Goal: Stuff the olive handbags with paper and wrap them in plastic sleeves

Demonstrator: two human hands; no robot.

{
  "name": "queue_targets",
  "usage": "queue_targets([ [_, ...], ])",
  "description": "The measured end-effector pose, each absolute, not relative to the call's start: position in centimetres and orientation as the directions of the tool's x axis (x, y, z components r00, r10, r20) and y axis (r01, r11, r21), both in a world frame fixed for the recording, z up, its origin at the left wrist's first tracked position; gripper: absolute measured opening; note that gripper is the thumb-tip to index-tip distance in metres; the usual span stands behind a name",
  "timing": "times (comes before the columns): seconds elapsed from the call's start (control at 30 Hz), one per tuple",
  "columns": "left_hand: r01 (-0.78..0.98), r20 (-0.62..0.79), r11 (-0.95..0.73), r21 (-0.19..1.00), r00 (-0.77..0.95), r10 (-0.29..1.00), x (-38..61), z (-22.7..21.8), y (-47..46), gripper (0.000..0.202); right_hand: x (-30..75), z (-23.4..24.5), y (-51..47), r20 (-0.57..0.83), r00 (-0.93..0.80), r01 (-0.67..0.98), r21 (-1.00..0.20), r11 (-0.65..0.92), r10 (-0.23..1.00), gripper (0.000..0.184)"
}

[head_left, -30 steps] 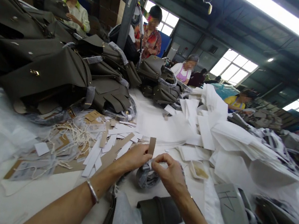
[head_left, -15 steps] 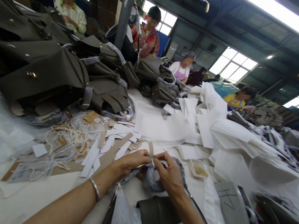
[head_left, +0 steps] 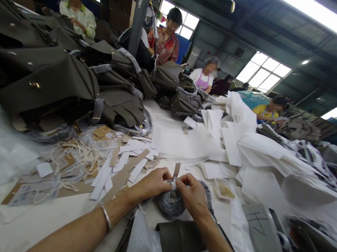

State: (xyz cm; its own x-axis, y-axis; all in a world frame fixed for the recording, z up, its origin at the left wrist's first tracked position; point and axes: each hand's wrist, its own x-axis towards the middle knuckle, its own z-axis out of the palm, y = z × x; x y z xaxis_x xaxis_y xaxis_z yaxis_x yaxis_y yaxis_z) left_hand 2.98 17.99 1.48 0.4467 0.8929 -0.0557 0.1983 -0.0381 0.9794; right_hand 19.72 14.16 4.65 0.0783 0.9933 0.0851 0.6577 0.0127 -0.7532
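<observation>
A: In the head view, what state are the hands in?

B: Both are pinching. The left hand (head_left: 156, 182) and the right hand (head_left: 193, 194) meet almost fingertip to fingertip at the lower end of a brown strip (head_left: 177, 169), which stands up between them. A small white patch (head_left: 173, 184) shows at the pinch (whether it belongs to the strip, I can't tell).

A: Why bring them so close together?

B: My guess is that the piece is too narrow for a fuller grip, so one hand steadies while the other handles the end. The fingers hide which does which.

A: And beneath them?

B: A wrapped loop (head_left: 169, 207), curled just below the fingertips; its film probably guards the surface. A dark olive panel (head_left: 181, 237) lies between the forearms, with a translucent sheet (head_left: 140, 242) beside it.

A: The white strips (head_left: 102, 179) lie over to the left. Any reason?

B: Easy reach, likely: they're spread on the table (head_left: 62, 229) near the left hand, with tangled cords (head_left: 84, 157) further left. A small tray (head_left: 224, 191) holding something yellowish sits just right of the right hand, handy too, I'd say.

A: And the olive bags (head_left: 55, 80)?

B: Heaped farther back on the left, presumably so they don't crowd the fingers.
</observation>
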Motion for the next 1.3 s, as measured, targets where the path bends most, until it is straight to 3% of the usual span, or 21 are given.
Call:
queue_targets([
  [0.27,0.204,0.077,-0.182,0.962,0.438,0.896,3.2,2.3,17.3,0.008,21.0,4.5,15.0,-0.055,0.071,0.42,-0.904,-0.08,0.996,0.031],
  [0.37,0.203,0.128,-0.244,0.948,0.458,0.88,3.3,2.7,16.8,0.009,21.9,5.6,15.1,-0.176,-0.03,0.308,-0.938,-0.158,0.984,0.041],
  [0.5,0.192,0.19,-0.327,0.925,0.512,0.838,3.3,3.7,16.2,0.018,23.0,7.4,14.5,-0.328,-0.159,0.231,-0.929,-0.288,0.931,0.031],
  [0.63,0.176,0.168,-0.34,0.924,0.612,0.773,2.7,4.6,16.0,0.023,23.0,8.2,13.5,-0.277,-0.151,0.25,-0.939,-0.235,0.949,0.026],
  [0.77,0.227,0.057,-0.275,0.934,0.667,0.743,2.0,4.8,16.3,0.036,22.4,8.1,12.4,-0.186,-0.145,0.277,-0.951,-0.14,0.972,0.024],
  [0.97,0.321,-0.017,-0.248,0.914,0.641,0.767,2.1,4.4,16.4,0.031,21.7,7.7,12.1,-0.019,-0.075,0.52,-0.854,0.023,0.997,0.016],
  [1.3,0.289,-0.025,-0.18,0.94,0.585,0.81,2.9,3.4,16.4,0.025,21.7,7.4,12.8,-0.08,-0.148,0.422,-0.907,-0.01,0.986,0.022],
])
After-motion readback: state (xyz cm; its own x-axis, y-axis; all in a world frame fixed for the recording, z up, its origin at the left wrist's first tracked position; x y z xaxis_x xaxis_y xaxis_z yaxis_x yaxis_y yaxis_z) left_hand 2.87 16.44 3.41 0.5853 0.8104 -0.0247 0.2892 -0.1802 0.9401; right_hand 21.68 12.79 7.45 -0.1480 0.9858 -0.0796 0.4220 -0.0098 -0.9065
